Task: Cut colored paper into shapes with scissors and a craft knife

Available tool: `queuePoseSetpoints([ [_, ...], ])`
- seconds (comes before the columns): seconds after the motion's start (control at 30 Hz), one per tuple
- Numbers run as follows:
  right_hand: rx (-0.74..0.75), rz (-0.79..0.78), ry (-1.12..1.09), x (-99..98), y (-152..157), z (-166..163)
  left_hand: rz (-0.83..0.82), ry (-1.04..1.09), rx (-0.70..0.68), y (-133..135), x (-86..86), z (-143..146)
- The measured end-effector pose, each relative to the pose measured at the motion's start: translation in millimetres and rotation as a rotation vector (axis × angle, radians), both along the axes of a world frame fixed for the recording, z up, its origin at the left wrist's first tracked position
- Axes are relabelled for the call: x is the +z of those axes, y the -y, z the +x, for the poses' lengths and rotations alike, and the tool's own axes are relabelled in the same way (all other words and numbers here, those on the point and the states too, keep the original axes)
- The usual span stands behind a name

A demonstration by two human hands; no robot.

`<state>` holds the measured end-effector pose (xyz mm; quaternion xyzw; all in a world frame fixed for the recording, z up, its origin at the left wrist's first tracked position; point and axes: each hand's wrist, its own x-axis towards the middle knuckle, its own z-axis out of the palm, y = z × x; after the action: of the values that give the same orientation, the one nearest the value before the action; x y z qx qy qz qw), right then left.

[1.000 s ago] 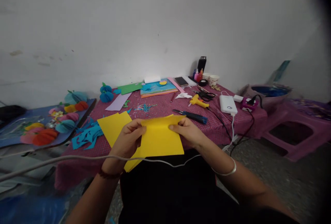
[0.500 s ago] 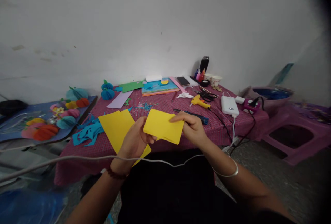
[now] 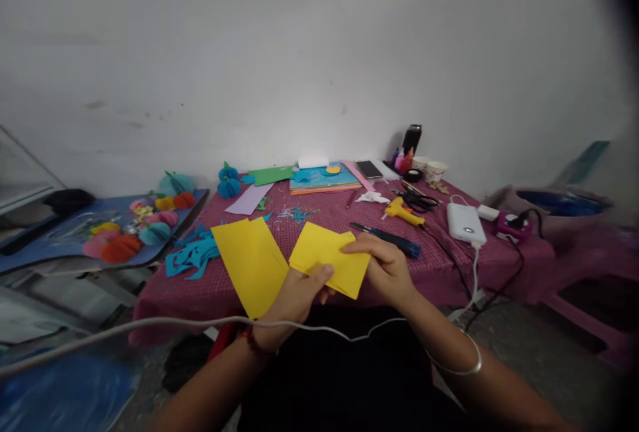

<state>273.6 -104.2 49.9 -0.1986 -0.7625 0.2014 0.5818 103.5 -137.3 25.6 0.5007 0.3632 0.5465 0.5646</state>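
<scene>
A folded yellow paper (image 3: 327, 264) is held above the near edge of a low table covered in a magenta cloth (image 3: 319, 219). My left hand (image 3: 294, 299) grips its lower left edge from underneath, thumb on top. My right hand (image 3: 387, 269) pinches its right side, fingers closed over the fold. A second yellow sheet (image 3: 249, 262) lies flat on the cloth just left of my left hand. A white cable (image 3: 150, 325) runs across my left wrist.
On the table lie teal paper scraps (image 3: 192, 255), a stack of coloured sheets (image 3: 322, 178), a yellow glue gun (image 3: 404, 211), scissors (image 3: 417, 200), a blue tool (image 3: 387, 237), a white power bank (image 3: 464, 222), a phone and cups. Paper fruits (image 3: 134, 232) rest on a blue board at left.
The large yellow sheet has been folded to a smaller piece. My left hand shifted below it, and the view turned a little to the left.
</scene>
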Motion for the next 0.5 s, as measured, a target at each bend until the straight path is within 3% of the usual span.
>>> queuePoseSetpoints([
  [0.2, 0.019, -0.053, 0.001, -6.0, 10.4, -11.3, 0.122, 0.213, 0.05, 6.5, 8.3, 9.5],
  [0.33, -0.007, -0.037, 0.02, -6.6, 12.2, -13.6, 0.082, 0.345, 0.042, 8.0, 15.6, 15.8],
  [0.5, -0.087, 0.096, 0.074, -7.1, 14.6, -13.3, 0.002, 0.498, 0.033, 9.3, 20.4, 24.2],
])
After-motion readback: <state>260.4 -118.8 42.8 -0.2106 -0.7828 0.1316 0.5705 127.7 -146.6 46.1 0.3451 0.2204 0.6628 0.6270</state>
